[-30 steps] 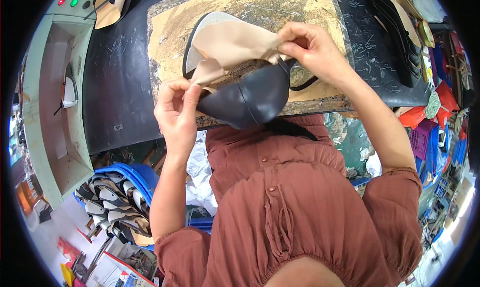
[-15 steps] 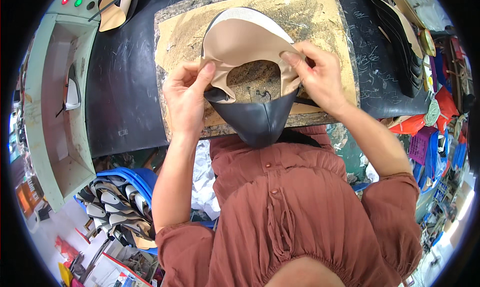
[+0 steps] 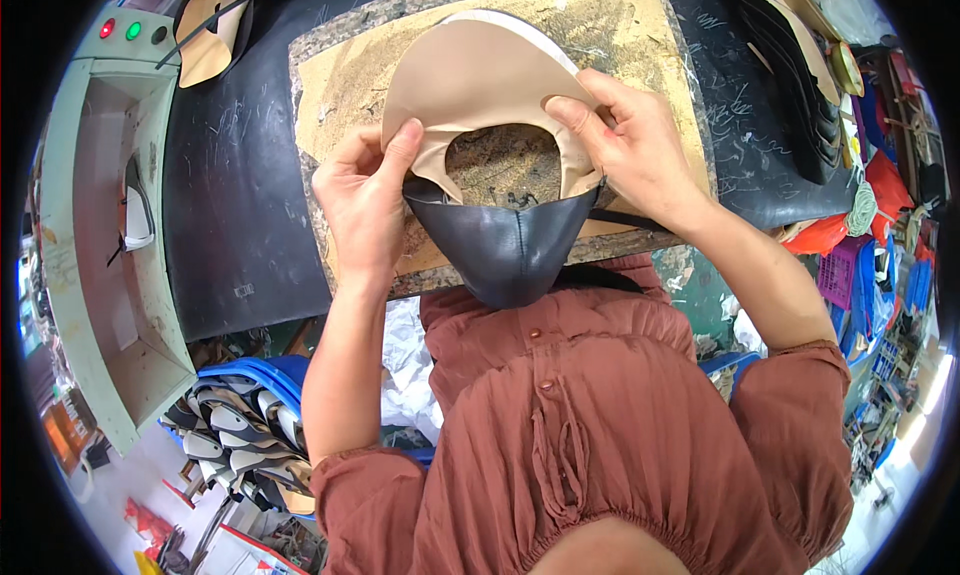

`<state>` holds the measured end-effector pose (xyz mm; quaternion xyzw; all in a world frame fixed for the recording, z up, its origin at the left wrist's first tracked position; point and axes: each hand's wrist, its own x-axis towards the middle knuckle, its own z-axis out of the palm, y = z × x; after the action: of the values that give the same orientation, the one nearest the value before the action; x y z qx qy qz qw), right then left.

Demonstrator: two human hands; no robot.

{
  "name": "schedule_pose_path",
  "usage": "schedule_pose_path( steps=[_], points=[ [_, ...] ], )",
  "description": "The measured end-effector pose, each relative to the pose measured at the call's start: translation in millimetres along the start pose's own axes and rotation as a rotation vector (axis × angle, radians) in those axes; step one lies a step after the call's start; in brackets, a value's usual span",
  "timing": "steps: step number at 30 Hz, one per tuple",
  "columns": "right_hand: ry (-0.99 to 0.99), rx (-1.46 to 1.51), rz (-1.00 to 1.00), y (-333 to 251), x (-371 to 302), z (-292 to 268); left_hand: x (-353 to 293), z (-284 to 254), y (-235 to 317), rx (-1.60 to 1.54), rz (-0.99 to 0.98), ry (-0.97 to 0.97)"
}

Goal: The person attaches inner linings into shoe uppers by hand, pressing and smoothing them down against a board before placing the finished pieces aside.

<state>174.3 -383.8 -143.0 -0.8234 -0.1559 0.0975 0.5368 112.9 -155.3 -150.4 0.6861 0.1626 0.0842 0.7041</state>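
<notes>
Between my hands is a shoe upper [image 3: 503, 240], black leather outside with a centre seam on its rounded near end. Its beige lining [image 3: 470, 75] is spread upward on the far side, with a white edge along the top. Through the oval opening the board underneath shows. My left hand [image 3: 363, 190] pinches the lining's left edge between thumb and fingers. My right hand [image 3: 635, 145] grips the right edge the same way, thumb on top. The near end of the upper hangs past the board's front edge, close to my lap.
A worn, stained board [image 3: 340, 105] lies on the black table [image 3: 235, 195]. Left stands a pale green metal housing [image 3: 75, 265] with a shoe piece [image 3: 138, 210] inside. A blue basket [image 3: 265, 370] of shoe parts sits lower left. Stacked black pieces [image 3: 790, 85] lie far right.
The lining has been spread flatter and broader, hiding most of the white edge. The upper's near end has come slightly closer to me. Both hands keep their grip.
</notes>
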Motion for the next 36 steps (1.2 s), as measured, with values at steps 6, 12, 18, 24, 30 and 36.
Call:
schedule_pose_path(
  steps=[6, 12, 18, 24, 30, 36],
  points=[
    [0.064, -0.112, -0.062, 5.2, -2.2, 1.4, 10.0, 18.8, 6.7, 0.452, 0.504, -0.077],
    [0.083, -0.233, -0.105, 3.5, -4.1, -9.4, 35.7, 30.1, 4.2, 0.614, 0.373, -0.252],
    [0.224, -0.283, -0.113, 2.9, -11.1, -8.1, 41.3, 45.6, 0.8, 0.372, 0.403, -0.202],
    [0.108, -0.344, -0.054, 3.0, -9.5, -16.6, 43.7, 47.9, 11.9, 0.544, 0.32, -0.324],
    [0.203, -0.28, -0.13, 11.2, -10.0, -15.5, 46.1, 60.9, -2.2, 0.438, 0.398, -0.371],
    [0.168, -0.365, 0.017, 1.5, -20.7, -27.1, 54.9, 65.8, 4.3, 0.668, 0.435, -0.589]
  ],
)
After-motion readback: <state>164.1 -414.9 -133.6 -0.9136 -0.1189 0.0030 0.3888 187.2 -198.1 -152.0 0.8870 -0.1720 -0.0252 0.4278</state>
